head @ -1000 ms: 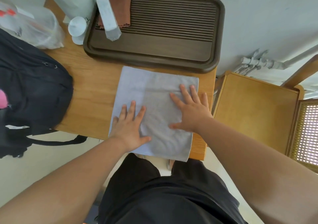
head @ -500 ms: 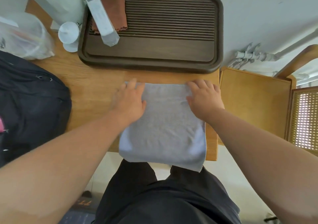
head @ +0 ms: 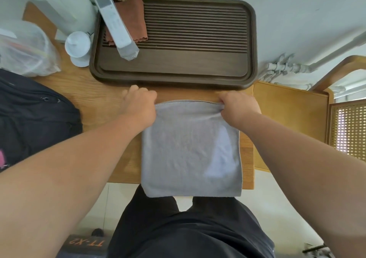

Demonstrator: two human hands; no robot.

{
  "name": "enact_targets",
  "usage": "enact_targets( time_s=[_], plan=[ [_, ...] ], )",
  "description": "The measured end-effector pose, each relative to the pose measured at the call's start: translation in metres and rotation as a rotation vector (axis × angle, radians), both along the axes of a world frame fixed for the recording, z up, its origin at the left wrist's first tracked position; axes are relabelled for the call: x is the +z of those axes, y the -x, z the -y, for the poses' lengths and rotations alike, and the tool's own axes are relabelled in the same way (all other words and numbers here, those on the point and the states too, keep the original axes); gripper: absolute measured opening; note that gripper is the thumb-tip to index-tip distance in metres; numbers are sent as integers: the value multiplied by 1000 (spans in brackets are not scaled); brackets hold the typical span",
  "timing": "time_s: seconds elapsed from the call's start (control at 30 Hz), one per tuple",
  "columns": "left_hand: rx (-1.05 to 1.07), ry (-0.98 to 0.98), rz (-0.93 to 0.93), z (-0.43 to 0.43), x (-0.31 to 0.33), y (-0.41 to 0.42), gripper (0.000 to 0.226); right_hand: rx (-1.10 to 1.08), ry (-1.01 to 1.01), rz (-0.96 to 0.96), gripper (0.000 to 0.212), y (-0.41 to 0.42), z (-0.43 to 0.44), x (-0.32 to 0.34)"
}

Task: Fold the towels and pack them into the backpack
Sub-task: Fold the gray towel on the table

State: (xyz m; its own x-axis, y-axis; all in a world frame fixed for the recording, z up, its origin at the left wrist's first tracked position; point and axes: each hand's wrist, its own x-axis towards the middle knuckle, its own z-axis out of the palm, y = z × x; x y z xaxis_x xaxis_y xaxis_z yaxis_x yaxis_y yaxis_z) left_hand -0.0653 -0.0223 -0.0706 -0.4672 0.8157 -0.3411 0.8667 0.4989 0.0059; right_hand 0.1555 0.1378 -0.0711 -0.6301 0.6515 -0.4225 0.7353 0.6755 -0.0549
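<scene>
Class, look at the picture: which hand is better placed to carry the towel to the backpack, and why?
Left, likely. The left hand grips the towel's corner nearest the backpack, which sits at the table's left; the right hand is farther.

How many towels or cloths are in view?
2. A grey towel lies over the table's near edge, its far corners gripped by the left hand and right hand. A brown cloth lies in the tray, partly under a remote. Others may be inside the backpack.

The wooden table (head: 103,99) is being occupied by a dark tray (head: 172,81) upper centre, grey towel (head: 190,148) centre, black backpack (head: 33,119) left.
</scene>
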Motion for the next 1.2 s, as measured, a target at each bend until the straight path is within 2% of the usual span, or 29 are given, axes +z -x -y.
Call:
enact_targets(
  time_s=[0.27,0.37,0.47,0.53,0.63,0.7,0.77,0.83,0.97,1.1,1.17,1.2],
  plan=[
    [51,-361,15,-12,41,15,14,4,-191,-287,15,11,-25,27],
    [52,-399,108,6,41,8,11,63,-136,-371,16,-2,-12,32],
    [65,-416,177,34,33,-9,26,119,-65,-404,22,-28,10,28],
    [3,-426,188,58,28,-24,22,139,-46,-427,26,-51,25,24],
    [-65,-435,225,102,16,-45,18,199,-19,-466,10,-85,49,19],
    [-80,-397,218,127,6,-58,15,259,-22,-428,7,-106,63,11],
    [-93,-347,210,143,-3,-69,20,274,-23,-369,25,-120,75,-1],
    [-115,-310,203,151,-11,-76,23,267,-26,-319,31,-128,84,-9],
    [-129,-198,178,155,-25,-81,24,300,-51,-216,26,-133,102,-17],
    [-117,-105,142,156,-28,-81,21,263,25,35,21,-135,110,-17],
    [-125,-64,152,155,-26,-82,15,229,70,94,18,-132,111,-11],
    [-126,-50,153,153,-23,-83,8,230,76,122,24,-128,112,-6]
  ],
)
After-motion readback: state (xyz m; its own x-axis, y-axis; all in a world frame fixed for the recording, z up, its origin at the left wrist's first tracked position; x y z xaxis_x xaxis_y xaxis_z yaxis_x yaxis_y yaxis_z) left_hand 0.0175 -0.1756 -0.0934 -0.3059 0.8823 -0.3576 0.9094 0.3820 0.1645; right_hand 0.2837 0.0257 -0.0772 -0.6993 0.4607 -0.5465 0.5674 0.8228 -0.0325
